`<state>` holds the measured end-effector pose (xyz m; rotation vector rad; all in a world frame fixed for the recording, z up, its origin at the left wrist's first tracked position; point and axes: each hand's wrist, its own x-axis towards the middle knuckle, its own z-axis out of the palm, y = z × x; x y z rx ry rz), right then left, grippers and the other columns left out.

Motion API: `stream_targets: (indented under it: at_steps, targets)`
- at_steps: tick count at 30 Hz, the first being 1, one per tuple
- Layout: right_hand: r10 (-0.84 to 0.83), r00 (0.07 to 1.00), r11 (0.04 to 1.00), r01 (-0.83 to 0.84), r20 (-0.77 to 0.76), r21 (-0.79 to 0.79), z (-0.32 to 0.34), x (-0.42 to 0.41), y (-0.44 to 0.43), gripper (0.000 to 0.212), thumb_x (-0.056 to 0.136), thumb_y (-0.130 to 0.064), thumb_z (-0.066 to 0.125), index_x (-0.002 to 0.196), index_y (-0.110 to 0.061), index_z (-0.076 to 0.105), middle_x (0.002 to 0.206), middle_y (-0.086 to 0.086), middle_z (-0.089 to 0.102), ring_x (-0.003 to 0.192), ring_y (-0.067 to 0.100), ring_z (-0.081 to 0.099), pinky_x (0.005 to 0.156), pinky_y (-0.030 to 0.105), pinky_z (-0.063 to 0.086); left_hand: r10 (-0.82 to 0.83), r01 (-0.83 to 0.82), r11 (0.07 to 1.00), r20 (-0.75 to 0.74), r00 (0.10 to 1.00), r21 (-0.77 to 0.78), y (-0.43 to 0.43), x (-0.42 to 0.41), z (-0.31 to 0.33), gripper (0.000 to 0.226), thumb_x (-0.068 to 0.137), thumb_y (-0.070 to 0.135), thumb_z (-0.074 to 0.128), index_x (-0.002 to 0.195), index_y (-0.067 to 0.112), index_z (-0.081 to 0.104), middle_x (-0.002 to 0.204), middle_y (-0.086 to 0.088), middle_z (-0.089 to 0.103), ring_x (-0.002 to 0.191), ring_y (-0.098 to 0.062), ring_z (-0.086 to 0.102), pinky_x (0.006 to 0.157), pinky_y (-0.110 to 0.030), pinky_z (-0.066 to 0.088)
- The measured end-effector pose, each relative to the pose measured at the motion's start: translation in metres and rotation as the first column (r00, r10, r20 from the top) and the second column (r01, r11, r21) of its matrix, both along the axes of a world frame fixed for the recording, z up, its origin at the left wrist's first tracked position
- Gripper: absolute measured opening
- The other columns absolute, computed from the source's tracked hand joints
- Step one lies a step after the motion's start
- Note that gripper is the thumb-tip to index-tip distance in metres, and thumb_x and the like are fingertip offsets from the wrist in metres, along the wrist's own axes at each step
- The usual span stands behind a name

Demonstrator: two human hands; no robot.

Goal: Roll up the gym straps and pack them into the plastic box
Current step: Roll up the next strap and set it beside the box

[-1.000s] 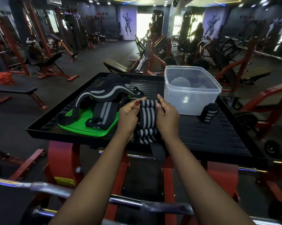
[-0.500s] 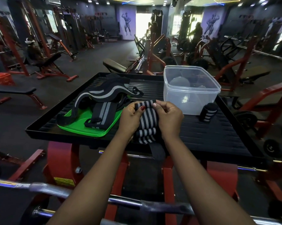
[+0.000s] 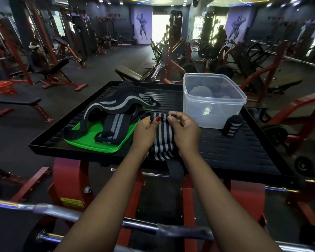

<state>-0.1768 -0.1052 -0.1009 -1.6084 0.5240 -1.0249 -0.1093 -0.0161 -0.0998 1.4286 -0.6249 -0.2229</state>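
Observation:
A black strap with white stripes lies flat on the black tray, its black tail hanging over the near edge. My left hand and my right hand pinch its far end and curl it toward me. The clear plastic box stands open just beyond my right hand. One rolled strap sits upright to the right of the box. Several loose black and grey straps are heaped on the green lid to the left.
A chrome barbell crosses low in front of me. The tray rests on a red machine frame. Red gym benches and racks fill the room beyond, and a person sits at the far left.
My fingers have gone from lying flat on the strap's far end to pinching it and folding it over toward me. The strap's far edge now curls up.

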Motion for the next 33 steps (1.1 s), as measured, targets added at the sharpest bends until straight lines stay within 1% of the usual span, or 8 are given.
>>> stream_targets:
  at_steps: [5, 8, 12, 17, 21, 25, 30, 33]
  targets:
    - [0.033, 0.999, 0.999, -0.033, 0.013, 0.016, -0.0009, -0.0003, -0.0003, 0.019, 0.089, -0.016, 0.068, 0.083, -0.034, 0.069, 0.091, -0.003, 0.074, 0.091, 0.014, 0.069, 0.087, 0.038, 0.057, 0.016, -0.015, 1.0, -0.027, 1.0, 0.025, 0.0015, 0.0015, 0.0018, 0.022, 0.094, 0.026, 0.058, 0.101, 0.007, 0.068, 0.094, -0.005, 0.073, 0.088, -0.015, 0.069, 0.079, -0.03, 0.054]
    - [0.043, 0.999, 0.999, -0.044, 0.034, 0.017, 0.0019, -0.0014, 0.0014, 0.021, 0.088, -0.012, 0.068, 0.081, -0.032, 0.067, 0.087, -0.007, 0.072, 0.084, 0.007, 0.066, 0.081, 0.027, 0.055, 0.004, -0.003, 1.0, -0.103, 0.995, 0.006, 0.0013, 0.0022, 0.0018, 0.018, 0.093, 0.027, 0.06, 0.088, 0.011, 0.069, 0.085, -0.005, 0.073, 0.078, -0.013, 0.069, 0.071, -0.029, 0.053]
    - [0.023, 1.0, 1.0, -0.023, 0.021, -0.005, 0.0024, -0.0023, 0.0033, 0.017, 0.082, -0.017, 0.071, 0.075, -0.031, 0.065, 0.08, -0.005, 0.07, 0.076, 0.01, 0.063, 0.075, 0.032, 0.056, 0.017, -0.025, 0.999, -0.214, 0.977, -0.038, 0.0021, 0.0045, 0.0026, 0.053, 0.077, 0.057, 0.068, 0.084, 0.003, 0.07, 0.095, -0.026, 0.069, 0.085, -0.029, 0.066, 0.083, -0.047, 0.053]
    - [0.04, 0.999, 0.999, -0.04, 0.012, 0.025, 0.0009, -0.0008, 0.0029, 0.004, 0.075, -0.028, 0.07, 0.075, -0.031, 0.067, 0.08, -0.001, 0.072, 0.076, 0.015, 0.065, 0.075, 0.041, 0.057, -0.022, 0.005, 0.996, -0.202, 0.979, -0.085, 0.0019, 0.0006, 0.0039, 0.022, 0.091, 0.026, 0.062, 0.092, 0.005, 0.071, 0.092, -0.015, 0.073, 0.084, -0.022, 0.069, 0.077, -0.031, 0.055]
    - [0.07, 0.998, 0.996, -0.07, -0.004, 0.061, -0.0017, 0.0009, -0.0005, 0.012, 0.085, -0.029, 0.071, 0.096, -0.027, 0.072, 0.09, -0.002, 0.074, 0.087, 0.012, 0.07, 0.085, 0.036, 0.058, -0.006, 0.001, 0.997, -0.071, 0.997, -0.077, 0.003, 0.0003, 0.0045, 0.015, 0.093, 0.009, 0.058, 0.103, 0.005, 0.068, 0.096, -0.003, 0.071, 0.087, -0.004, 0.067, 0.079, -0.018, 0.052]
    - [0.053, 0.999, 0.999, -0.053, 0.008, -0.004, -0.0016, 0.0013, -0.0004, 0.017, 0.086, -0.015, 0.069, 0.092, -0.031, 0.066, 0.092, -0.001, 0.071, 0.087, 0.018, 0.068, 0.085, 0.037, 0.057, 0.007, -0.005, 0.996, 0.026, 1.0, -0.084, 0.0029, 0.0004, 0.0047, 0.021, 0.09, -0.004, 0.055, 0.107, 0.002, 0.066, 0.105, -0.006, 0.068, 0.097, -0.006, 0.064, 0.09, -0.021, 0.05]
    - [0.041, 0.998, 0.998, -0.04, 0.036, -0.051, 0.001, -0.0021, 0.0005, 0.027, 0.085, -0.007, 0.07, 0.085, -0.032, 0.06, 0.088, -0.013, 0.067, 0.082, -0.002, 0.063, 0.081, 0.02, 0.053, -0.011, 0.003, 0.99, -0.055, 0.998, -0.144, 0.0022, -0.0019, 0.0054, 0.026, 0.087, 0.001, 0.063, 0.113, 0.002, 0.064, 0.102, -0.006, 0.07, 0.09, -0.004, 0.067, 0.081, -0.019, 0.053]
    - [0.063, 0.997, 0.996, -0.06, 0.049, -0.06, 0.0011, -0.0022, 0.0011, 0.021, 0.086, -0.01, 0.07, 0.087, -0.031, 0.063, 0.089, -0.011, 0.069, 0.082, -0.002, 0.064, 0.08, 0.02, 0.054, 0.01, -0.021, 0.99, -0.078, 0.997, -0.143, 0.003, 0.0007, 0.0041, 0.025, 0.084, -0.002, 0.066, 0.109, -0.001, 0.065, 0.097, -0.01, 0.071, 0.086, -0.011, 0.068, 0.078, -0.024, 0.055]
